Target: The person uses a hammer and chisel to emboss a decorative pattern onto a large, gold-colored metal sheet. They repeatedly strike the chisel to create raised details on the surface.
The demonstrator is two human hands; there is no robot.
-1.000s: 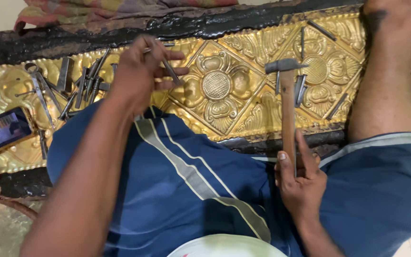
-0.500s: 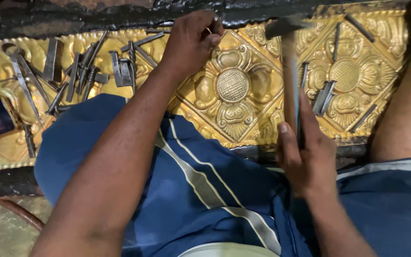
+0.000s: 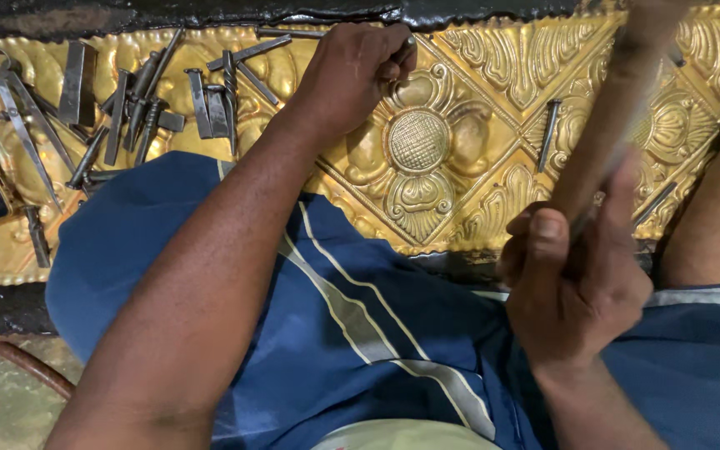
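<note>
The left hand [image 3: 352,75] pinches a slim, rigid steel punch [image 3: 400,60] on the thin embossed gold sheet [image 3: 460,158]; the right hand [image 3: 572,287] clenches a hammer handle [image 3: 606,125], likely head-heavy, near its end.

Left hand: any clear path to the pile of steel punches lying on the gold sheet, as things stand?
Probably yes. The left hand rests on the embossed gold sheet, its grip closed on a small punch. The loose punches lie just beside it with nothing between; it would have to free its fingers first.
</note>
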